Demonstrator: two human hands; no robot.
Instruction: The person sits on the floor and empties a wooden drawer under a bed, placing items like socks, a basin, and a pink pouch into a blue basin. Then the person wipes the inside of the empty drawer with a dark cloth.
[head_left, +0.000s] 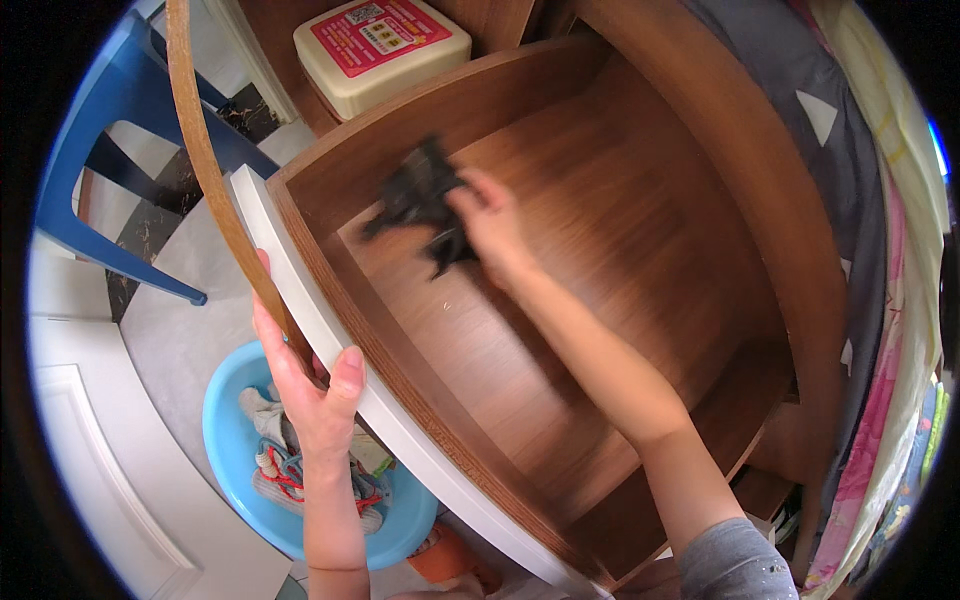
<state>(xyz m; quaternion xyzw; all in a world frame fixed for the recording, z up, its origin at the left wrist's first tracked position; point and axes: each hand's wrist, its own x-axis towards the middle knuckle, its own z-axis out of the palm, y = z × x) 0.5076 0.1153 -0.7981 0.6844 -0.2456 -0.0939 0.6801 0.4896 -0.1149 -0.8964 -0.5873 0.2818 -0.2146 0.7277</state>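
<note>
An open wooden drawer (600, 247) with a white front (420, 465) lies before me. Over the drawer's bottom, my right hand (491, 225) grips a black cloth-like item (424, 191), blurred by motion; exactly what it is I cannot tell. My left hand (315, 382) holds the top edge of the white drawer front, thumb on the near side and fingers on the outer side. Beside those fingers runs a curved wooden strip (206, 165).
Below the drawer front, a light blue plastic basin (229, 465) holds gloves and cords. A blue plastic chair (67, 180) is at upper left, a cream lidded box (382, 49) behind the drawer. Fabrics (862, 450) hang at right.
</note>
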